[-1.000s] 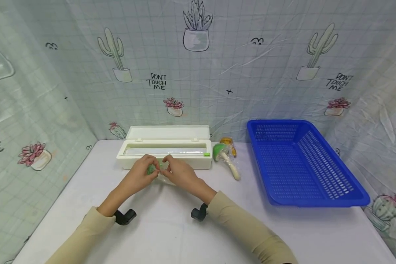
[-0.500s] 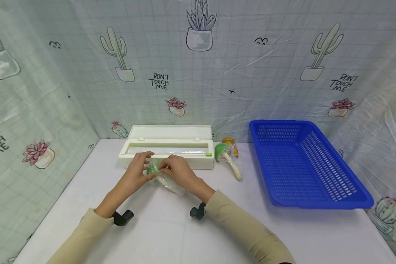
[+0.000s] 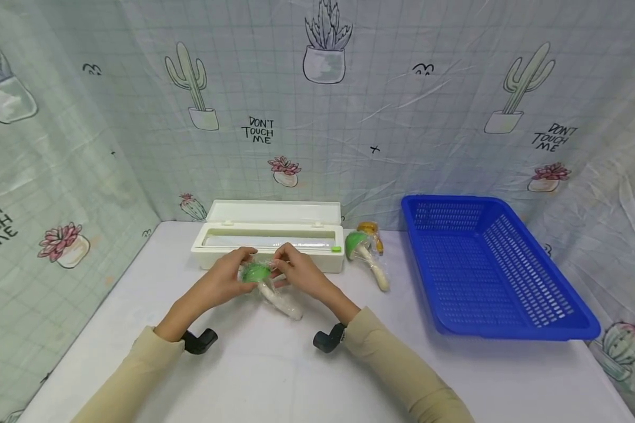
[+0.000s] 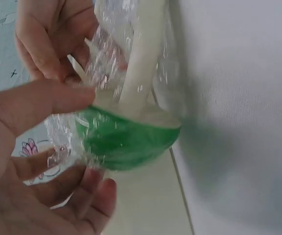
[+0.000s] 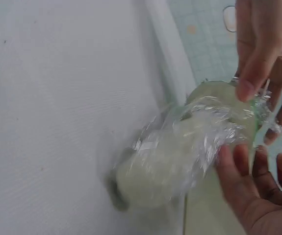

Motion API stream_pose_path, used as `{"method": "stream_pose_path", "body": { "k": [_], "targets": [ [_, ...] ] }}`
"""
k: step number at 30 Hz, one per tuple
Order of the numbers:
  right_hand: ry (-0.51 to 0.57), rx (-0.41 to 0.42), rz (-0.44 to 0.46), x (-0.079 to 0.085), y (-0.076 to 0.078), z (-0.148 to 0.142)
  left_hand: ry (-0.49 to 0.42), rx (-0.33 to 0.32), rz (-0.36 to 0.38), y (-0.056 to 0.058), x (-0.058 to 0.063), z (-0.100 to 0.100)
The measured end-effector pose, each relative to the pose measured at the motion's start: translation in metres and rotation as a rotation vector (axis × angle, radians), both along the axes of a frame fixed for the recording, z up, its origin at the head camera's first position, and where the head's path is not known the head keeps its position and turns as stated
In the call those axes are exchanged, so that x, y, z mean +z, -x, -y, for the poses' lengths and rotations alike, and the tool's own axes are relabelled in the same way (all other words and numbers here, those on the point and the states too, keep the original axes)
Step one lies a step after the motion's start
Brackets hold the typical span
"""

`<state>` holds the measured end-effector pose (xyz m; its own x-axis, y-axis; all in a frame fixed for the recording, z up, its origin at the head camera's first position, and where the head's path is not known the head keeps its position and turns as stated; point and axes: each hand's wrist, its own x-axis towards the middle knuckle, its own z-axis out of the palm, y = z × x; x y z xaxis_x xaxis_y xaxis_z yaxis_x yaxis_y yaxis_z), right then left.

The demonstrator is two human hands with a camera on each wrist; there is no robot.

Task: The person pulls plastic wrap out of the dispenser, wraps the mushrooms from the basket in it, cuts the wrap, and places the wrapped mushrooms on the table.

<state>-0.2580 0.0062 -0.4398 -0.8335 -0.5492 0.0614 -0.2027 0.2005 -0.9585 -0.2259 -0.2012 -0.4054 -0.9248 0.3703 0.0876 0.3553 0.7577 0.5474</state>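
A mushroom [image 3: 256,272] with a green cap and long white stem is wrapped in clear cling film, its stem slanting toward the front right. My left hand [image 3: 226,277] holds the cap, thumb on the pale underside and fingers beneath the green top [image 4: 128,142]. At the cap's right side, my right hand [image 3: 300,271] pinches the cling film with thumb and fingertips. From the right wrist view, the film [image 5: 204,132] lies crinkled round the stem, and the left thumb presses the cap's edge. Behind both hands stands an open white cling film dispenser [image 3: 272,258] with a roll inside.
To the right of the dispenser lies a second wrapped green-capped mushroom [image 3: 369,258], with a wrapped orange-brown item [image 3: 368,228] just behind it. A large blue plastic basket [image 3: 439,282] occupies the table's right side. Patterned cloth [image 3: 381,117] hangs close behind and at both sides.
The mushroom has come out from behind the hands, its green cap and stem now showing. My right hand drew back, then shifted slightly right and up along the film. The head view turned slightly.
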Motion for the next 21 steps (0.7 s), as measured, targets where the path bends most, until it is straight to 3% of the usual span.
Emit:
{"method": "stream_pose_path", "body": {
  "k": [2, 5, 8, 12, 16, 21],
  "targets": [
    [-0.056, 0.03, -0.025, 0.001, -0.001, -0.001, 0.01, -0.021, 0.016, 0.001, 0.0, 0.001],
    [-0.214, 0.062, -0.186, 0.004, -0.002, 0.0, 0.007, -0.047, 0.041, 0.003, -0.003, 0.002],
    [-0.283, -0.006, -0.355, 0.007, -0.004, 0.004, -0.019, -0.058, 0.07, 0.005, -0.006, 0.005],
    [-0.178, -0.079, -0.408, 0.006, -0.008, 0.002, -0.024, -0.065, 0.083, 0.007, -0.008, 0.01],
    [-0.039, -0.01, -0.412, 0.0, -0.013, -0.006, -0.028, -0.066, 0.039, 0.008, -0.011, 0.016],
    [-0.13, 0.072, -0.704, -0.009, -0.018, -0.019, -0.06, -0.089, 0.007, 0.005, -0.013, 0.021]
  ]
}}
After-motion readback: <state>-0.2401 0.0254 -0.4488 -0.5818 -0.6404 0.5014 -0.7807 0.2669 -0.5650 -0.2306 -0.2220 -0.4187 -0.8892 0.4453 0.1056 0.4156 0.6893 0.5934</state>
